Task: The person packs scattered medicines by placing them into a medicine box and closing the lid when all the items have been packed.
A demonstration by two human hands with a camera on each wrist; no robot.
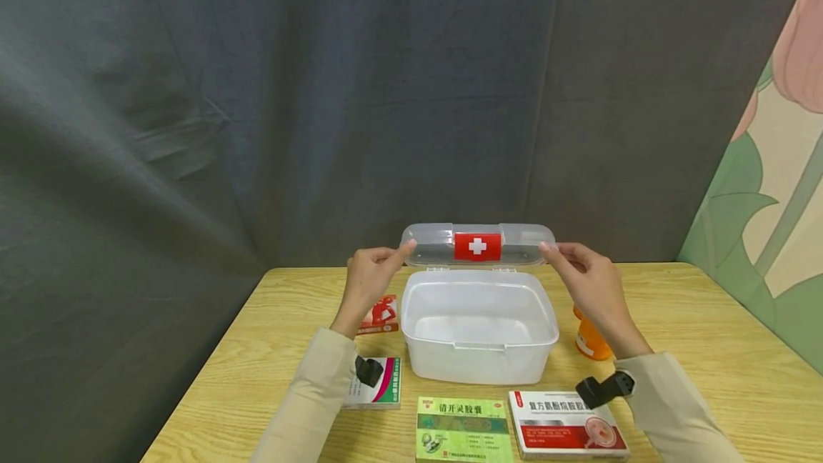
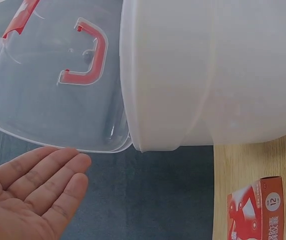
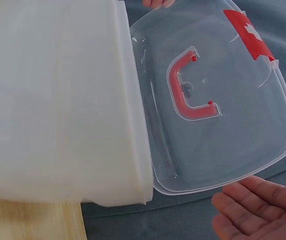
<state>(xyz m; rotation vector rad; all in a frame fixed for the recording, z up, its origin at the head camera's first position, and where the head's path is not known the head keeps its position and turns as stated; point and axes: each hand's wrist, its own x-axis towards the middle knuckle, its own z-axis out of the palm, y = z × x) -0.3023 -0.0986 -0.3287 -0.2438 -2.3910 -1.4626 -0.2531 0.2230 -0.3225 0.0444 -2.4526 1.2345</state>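
A white plastic first-aid box [image 1: 479,363] stands on the table, its inside bare. The clear hinged lid [image 1: 427,252] is raised at the back and carries a red label with a white cross [image 1: 477,247]. My left hand [image 1: 371,279] is at the lid's left edge, thumb at the rim; its fingers [image 2: 57,175] are extended alongside. At the lid's right edge is my right hand [image 1: 591,288], thumb against the rim, with loosely extended fingers [image 3: 253,202]. Both wrist views show the lid's red handle [image 2: 95,62].
Around the box lie a red medicine box [image 1: 384,314], a white-and-green one [image 1: 386,384], a yellow-green one [image 1: 463,429] and a red-and-white one [image 1: 566,424]. An orange bottle [image 1: 591,340] is partly behind my right forearm. A dark curtain [image 1: 398,106] hangs behind the table [image 1: 694,334].
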